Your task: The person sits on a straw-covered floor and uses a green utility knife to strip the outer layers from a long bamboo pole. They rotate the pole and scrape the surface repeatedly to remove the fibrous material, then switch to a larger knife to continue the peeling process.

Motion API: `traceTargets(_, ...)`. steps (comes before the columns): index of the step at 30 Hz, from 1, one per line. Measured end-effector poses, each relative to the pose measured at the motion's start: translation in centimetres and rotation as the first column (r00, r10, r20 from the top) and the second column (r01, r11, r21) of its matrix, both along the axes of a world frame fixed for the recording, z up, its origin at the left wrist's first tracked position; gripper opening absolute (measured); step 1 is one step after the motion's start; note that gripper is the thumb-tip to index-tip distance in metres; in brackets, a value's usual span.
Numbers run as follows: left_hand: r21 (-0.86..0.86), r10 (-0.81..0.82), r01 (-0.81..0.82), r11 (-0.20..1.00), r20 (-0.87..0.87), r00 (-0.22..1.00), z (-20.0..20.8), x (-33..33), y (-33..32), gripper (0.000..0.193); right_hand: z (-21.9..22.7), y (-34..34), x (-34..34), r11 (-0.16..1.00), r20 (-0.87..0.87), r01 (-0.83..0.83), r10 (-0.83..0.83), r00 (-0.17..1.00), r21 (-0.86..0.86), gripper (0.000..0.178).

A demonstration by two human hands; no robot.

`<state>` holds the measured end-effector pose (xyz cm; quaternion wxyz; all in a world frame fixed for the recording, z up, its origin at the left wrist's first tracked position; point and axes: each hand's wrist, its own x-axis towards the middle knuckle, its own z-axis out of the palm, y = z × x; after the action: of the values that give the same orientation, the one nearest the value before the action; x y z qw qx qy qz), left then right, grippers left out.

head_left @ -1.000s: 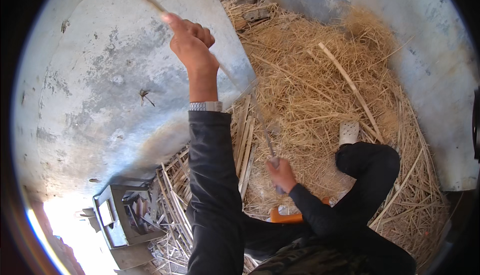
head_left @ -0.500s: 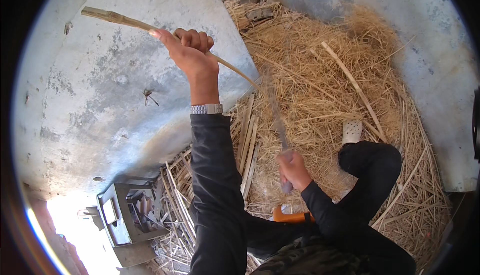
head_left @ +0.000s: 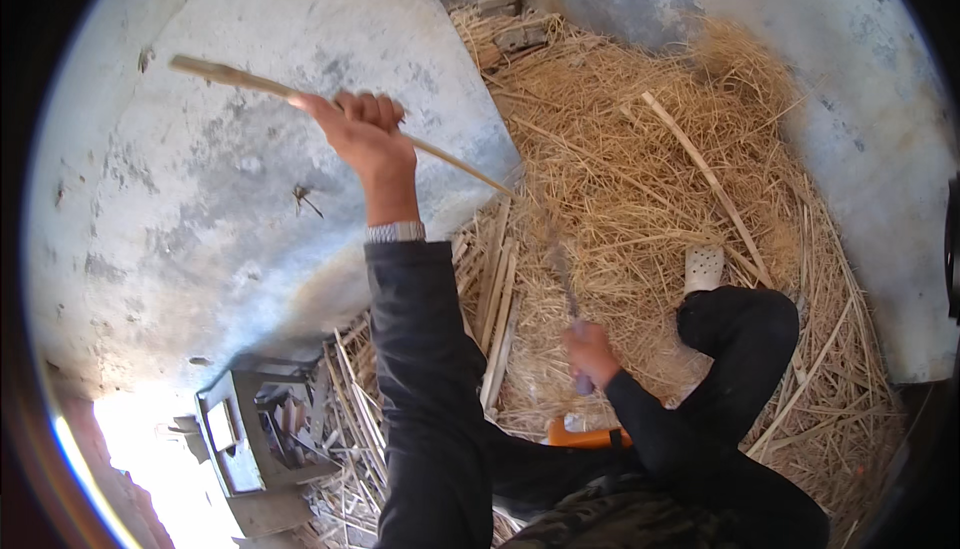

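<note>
**My left hand [head_left: 375, 154] grasps a cane strip [head_left: 455, 163]; my right hand [head_left: 592, 352] grips a knife-like tool [head_left: 569, 289]**

My left arm reaches up in front of a pale, stained wall [head_left: 240, 159], a metal watch [head_left: 396, 232] at the wrist. My left fingers are curled around the strip, thumb lying along it. The strip slants from its thicker end at upper left down to a thin end at centre, near the tool's blade; I cannot tell whether they touch.

Lower down, my right fist is clenched around the tool's greyish-purple handle. Its blade points away from me and is blurred.

Loose straw [head_left: 620, 209] covers the ground ahead, with a long pale stick [head_left: 705, 184] lying on it beside my perforated light shoe [head_left: 704, 271]. Split strips [head_left: 497, 309] lie between my arms. An orange object [head_left: 580, 435], partly hidden, sits just below my right hand.
</note>
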<state>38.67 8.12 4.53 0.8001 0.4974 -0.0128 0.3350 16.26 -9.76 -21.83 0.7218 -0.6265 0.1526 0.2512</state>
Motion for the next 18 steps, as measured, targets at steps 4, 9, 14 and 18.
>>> traceTargets(4, -0.144, -0.01, 0.011, 0.99, 0.003, 1.0, -3.7, -1.6, 1.5, 0.065, 3.9, -3.6, 1.0, 0.976, 0.069, 0.189, -0.197, 0.978, 0.107, 0.018)
traceTargets(9, -0.067, -0.119, 0.12, 0.991, 0.018, 0.993, -2.8, -1.2, -0.5, 0.065, 6.3, -3.9, 2.5, 0.969, 0.199, 0.241, -0.248, 0.948, 0.063, 0.019)
traceTargets(14, 0.01, -0.145, 0.145, 0.989, 0.124, 0.982, -0.6, -3.2, -1.8, 0.063, 5.9, -1.4, -0.1, 0.992, 0.252, 0.125, -0.112, 0.961, -0.035, 0.022)
traceTargets(18, 0.188, -0.175, 0.137, 0.973, 0.202, 0.964, 5.2, -8.7, -2.1, 0.064, 5.0, -0.9, -1.7, 0.995, 0.321, 0.097, -0.079, 0.944, -0.038, 0.024)
